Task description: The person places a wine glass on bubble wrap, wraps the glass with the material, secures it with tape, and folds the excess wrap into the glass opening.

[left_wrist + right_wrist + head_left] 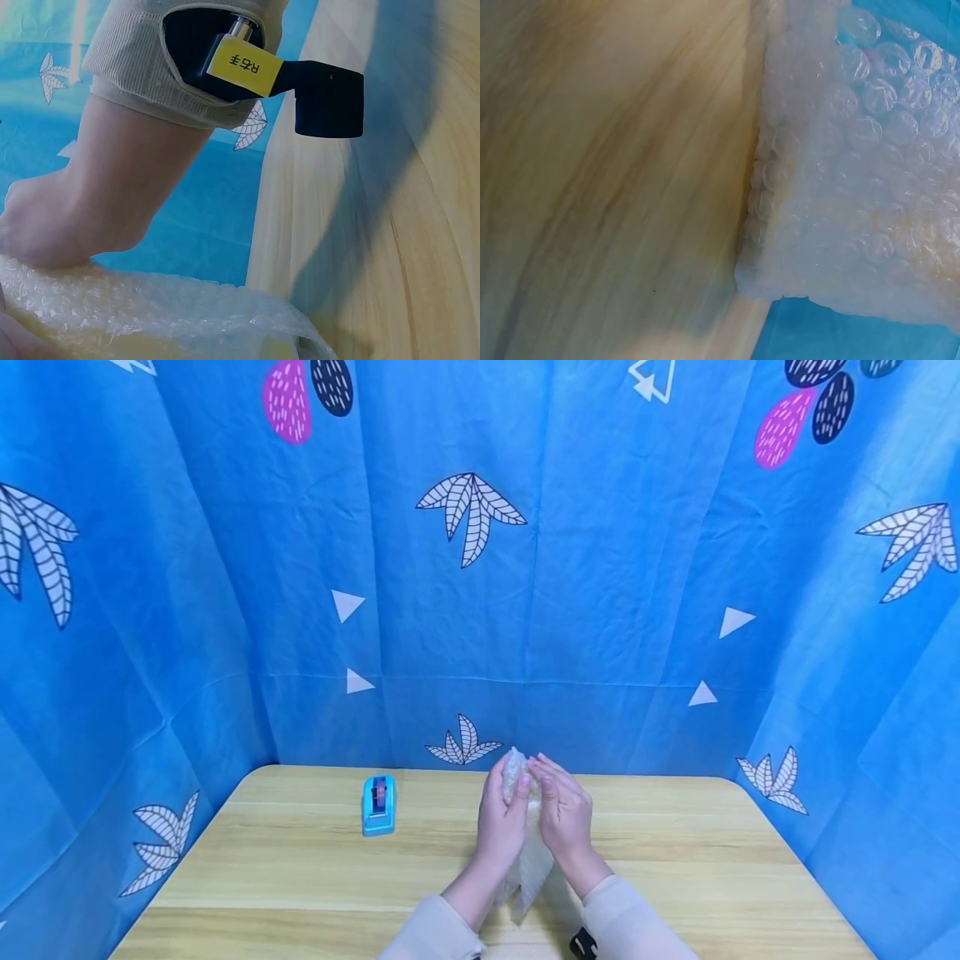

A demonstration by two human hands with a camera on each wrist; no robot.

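Note:
Clear bubble wrap [534,860] is gathered between both hands over the middle of the table, and its loose end hangs down in a pointed flap. From the left side, the left hand [502,817] grips its upper part, thumb toward the right. Opposite, the right hand [567,814] holds the same bundle with bent fingers and thumb. In the left wrist view the right hand [82,195] rests on the folded bubble wrap [187,304]. Close up in the right wrist view, the bubble wrap [840,195] shows large bubbles and a straight edge; yellowish tones come through it.
A blue tape dispenser [378,806] with a roll of tape stands on the wooden table [300,860], left of the hands. Blue patterned cloth [600,568] surrounds the table's back and sides. A black camera mount [330,101] sticks out from the right sleeve.

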